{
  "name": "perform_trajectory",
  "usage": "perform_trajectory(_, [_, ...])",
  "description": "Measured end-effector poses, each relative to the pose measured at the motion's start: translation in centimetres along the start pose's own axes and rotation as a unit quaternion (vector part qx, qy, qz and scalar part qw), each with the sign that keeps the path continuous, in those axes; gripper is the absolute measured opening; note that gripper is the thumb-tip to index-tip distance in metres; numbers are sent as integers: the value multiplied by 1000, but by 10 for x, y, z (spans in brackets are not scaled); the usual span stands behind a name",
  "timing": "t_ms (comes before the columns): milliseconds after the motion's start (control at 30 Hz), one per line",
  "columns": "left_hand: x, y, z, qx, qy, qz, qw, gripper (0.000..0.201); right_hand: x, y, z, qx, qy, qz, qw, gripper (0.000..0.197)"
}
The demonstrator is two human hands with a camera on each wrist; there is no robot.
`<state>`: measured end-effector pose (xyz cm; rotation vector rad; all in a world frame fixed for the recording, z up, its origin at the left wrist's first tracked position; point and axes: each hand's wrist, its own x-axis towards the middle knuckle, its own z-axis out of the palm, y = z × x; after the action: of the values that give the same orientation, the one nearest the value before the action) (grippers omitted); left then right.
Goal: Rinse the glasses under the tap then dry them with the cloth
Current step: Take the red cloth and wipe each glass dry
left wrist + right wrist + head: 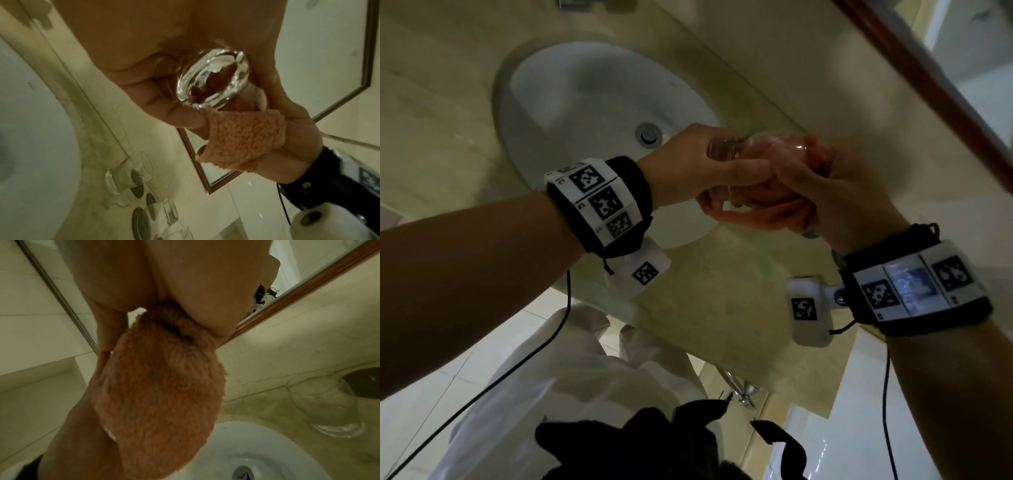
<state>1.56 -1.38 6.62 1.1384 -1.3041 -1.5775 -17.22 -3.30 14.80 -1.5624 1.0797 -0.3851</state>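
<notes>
A clear glass [722, 152] lies on its side in the air, over the counter just right of the white sink [585, 102]. My left hand [722, 185] grips its thick base [213, 81]. My right hand [818, 192] holds a fluffy pink cloth [242, 139] bunched at the glass's open end; in the head view the pink cloth [787, 156] shows through the glass wall. The right wrist view is mostly filled by the cloth [164, 386] and my fingers. The rim of the glass is hidden by cloth and hands.
Other clear glasses [127, 175] [162, 214] stand on dark coasters on the beige stone counter beside the sink; one glass [324, 405] shows in the right wrist view. A wood-framed mirror [298, 293] runs along the back. The sink drain [647, 135] lies left of my hands.
</notes>
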Motion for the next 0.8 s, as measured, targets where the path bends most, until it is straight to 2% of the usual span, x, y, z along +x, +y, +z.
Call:
perform_trajectory(67, [-2,1,-2,-33,-14,-17,999,24,0,0,-4,-4,-59,-2,998,26])
perform_trajectory(133, [-4,0,-4,-74,-39,-50,995,33,0,4,-7,-58,-109,-15,992,41])
perform_trajectory(200, [-4,-2,-8,-106,-68,-102,987,42,-2,6,-3,-92,-96,-12,991,46])
perform_trajectory(267, [-3,-5,-10,-119,-82,-130,981,45,-4,10,2,-57,-83,-10,995,42])
perform_trajectory(333, [-2,-7,-7,-108,-56,-109,987,44,-5,14,4,-28,-72,-19,997,31])
perform_trajectory(433, [-4,-6,-2,-18,-24,10,999,60,-1,21,1,40,-24,-14,999,6])
perform_trajectory(500, [-5,-6,1,17,-17,64,998,66,-1,20,0,109,-14,11,994,18])
perform_trajectory(567, [-3,-2,4,-14,2,42,999,55,-5,15,-2,130,-35,19,991,28])
perform_trajectory(633, [0,2,6,-100,26,-28,994,39,-12,7,-5,77,-86,22,993,39])
perform_trajectory(700, [3,4,9,-147,35,-94,984,42,-22,2,-2,-101,-118,23,988,42])
perform_trajectory(767, [3,6,10,-132,22,-138,981,48,-30,4,5,-310,-96,-23,945,48])
perform_trajectory(800, [3,8,10,-123,8,-158,980,49,-33,5,10,-354,-80,-44,931,50])
